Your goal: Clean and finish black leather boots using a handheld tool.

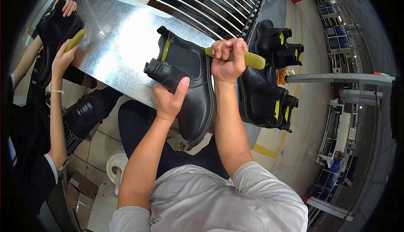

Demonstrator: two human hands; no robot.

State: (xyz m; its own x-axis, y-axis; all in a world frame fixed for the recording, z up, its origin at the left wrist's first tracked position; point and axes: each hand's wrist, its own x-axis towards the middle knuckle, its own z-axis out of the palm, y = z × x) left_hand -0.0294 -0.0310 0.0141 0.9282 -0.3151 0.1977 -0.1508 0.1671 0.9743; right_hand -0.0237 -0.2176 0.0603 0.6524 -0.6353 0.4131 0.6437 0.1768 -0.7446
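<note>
Under the left hand [168,99] lies a black boot [189,84] on its side on the shiny metal tabletop [118,42], thumb and fingers closed on its ankle. Just right of the boot's top, the right hand [228,61] is fisted around a yellow-green tool [248,58]. The boot is smooth, with elastic side panel and yellow pull tab.

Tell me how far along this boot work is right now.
Done: cannot tell; three black ankle boots sit beside the shiny metal table, finished or waiting. In hand: the left hand steadies a black leather ankle boot while the right hand grips a yellow-green handled tool against it. Left: this boot, possibly those others.
</note>
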